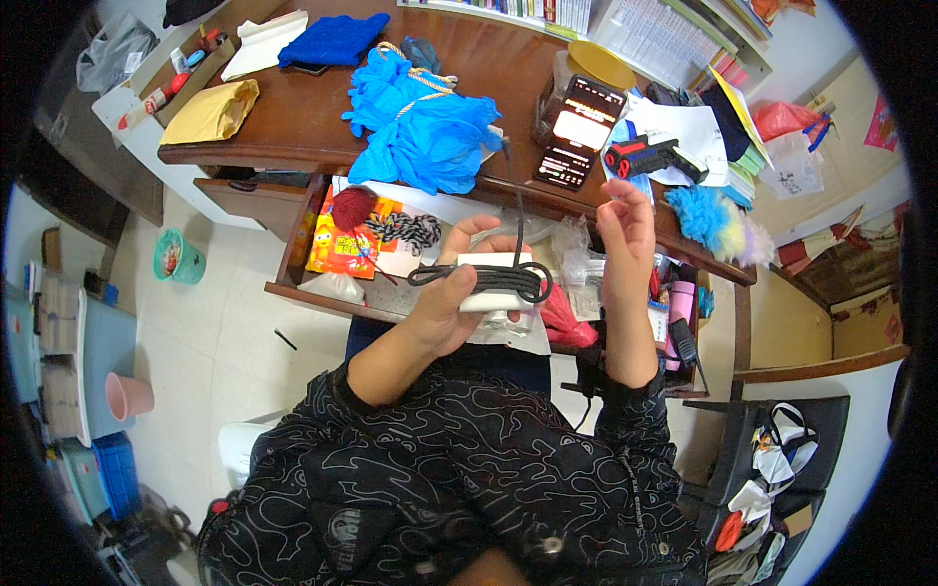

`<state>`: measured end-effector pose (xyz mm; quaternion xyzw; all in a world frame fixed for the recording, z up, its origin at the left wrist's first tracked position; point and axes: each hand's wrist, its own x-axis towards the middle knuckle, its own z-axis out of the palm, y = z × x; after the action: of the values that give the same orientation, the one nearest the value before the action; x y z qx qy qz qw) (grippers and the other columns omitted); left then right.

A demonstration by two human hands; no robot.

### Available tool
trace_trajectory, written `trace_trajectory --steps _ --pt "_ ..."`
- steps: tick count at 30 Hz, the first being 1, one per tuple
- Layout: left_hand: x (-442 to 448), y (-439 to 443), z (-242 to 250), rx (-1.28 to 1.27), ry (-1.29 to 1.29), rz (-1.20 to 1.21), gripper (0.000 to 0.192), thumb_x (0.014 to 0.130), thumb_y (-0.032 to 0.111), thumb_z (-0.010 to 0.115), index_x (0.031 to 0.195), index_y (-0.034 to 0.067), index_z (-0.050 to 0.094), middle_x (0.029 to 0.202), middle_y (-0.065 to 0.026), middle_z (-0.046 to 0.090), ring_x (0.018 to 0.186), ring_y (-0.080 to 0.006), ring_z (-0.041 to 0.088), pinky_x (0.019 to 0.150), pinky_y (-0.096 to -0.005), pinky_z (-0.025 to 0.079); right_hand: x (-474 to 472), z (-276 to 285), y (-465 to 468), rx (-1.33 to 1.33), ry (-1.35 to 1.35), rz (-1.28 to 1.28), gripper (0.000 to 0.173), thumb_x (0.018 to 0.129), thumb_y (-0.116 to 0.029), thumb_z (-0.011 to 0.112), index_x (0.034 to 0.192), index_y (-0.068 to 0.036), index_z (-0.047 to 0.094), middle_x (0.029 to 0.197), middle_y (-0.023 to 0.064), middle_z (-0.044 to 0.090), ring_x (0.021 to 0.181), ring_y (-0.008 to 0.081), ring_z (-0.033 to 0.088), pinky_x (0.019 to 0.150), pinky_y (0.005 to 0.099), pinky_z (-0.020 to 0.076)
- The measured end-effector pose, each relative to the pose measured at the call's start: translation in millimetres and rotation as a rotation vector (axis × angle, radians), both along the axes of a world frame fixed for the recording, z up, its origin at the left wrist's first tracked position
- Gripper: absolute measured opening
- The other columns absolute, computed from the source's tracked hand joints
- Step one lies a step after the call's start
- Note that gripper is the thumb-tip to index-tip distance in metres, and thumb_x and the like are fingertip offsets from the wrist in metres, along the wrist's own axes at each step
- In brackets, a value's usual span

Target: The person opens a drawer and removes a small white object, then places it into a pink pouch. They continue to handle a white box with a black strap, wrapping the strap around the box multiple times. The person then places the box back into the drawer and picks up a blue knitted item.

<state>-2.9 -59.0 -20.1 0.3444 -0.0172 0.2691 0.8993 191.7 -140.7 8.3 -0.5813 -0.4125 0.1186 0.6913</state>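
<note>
My left hand (442,300) grips a small white block (480,302), thumb on top, above an open wooden drawer (322,298). A black cord (506,279) lies in loops across the block, its looped ends sticking out on both sides. From the block, one strand rises toward the desk edge, where its end is hard to make out. My right hand (626,234) is raised over the drawer's right part, palm turned inward and fingers bent but apart. I see nothing in it. The fingertips appear just below a black-and-red toy gun (652,157).
Blue plastic bag (425,124) with twisted rope, phone with lit screen (581,132), yellow padded envelope (211,112) and fluffy duster (714,223) are on the desk (506,44). Inside the drawer are dark red yarn (354,208), black-and-white cord (407,231), and pink bottle (680,304).
</note>
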Motion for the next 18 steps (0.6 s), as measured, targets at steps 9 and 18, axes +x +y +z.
trace_trajectory --steps 9,18 --pt "2.2 4.0 1.1 0.027 0.115 0.071 0.049 0.089 0.047 0.057 0.118 0.012 0.038 0.124 -0.0215 0.053 0.106 -0.0295 0.058 0.078 -0.0420 0.054 -51.2 24.7 -24.6 -0.097 -0.425 0.225 0.021 0.078 -0.012 0.069 0.096 -0.001 0.063 0.087 0.0095 0.060 0.076 0.0173 0.057 0.067 0.0278 0.0455" --pt "3.0 11.0 0.9 -0.035 0.115 0.132 0.038 0.085 0.027 0.058 0.115 0.012 0.040 0.120 -0.0261 0.054 0.107 -0.0306 0.058 0.092 -0.0433 0.049 -67.3 21.5 -21.2 -0.033 -0.585 0.126 0.029 0.067 -0.007 0.079 0.092 -0.005 0.065 0.087 0.0102 0.064 0.075 0.0227 0.060 0.067 0.0310 0.0481"
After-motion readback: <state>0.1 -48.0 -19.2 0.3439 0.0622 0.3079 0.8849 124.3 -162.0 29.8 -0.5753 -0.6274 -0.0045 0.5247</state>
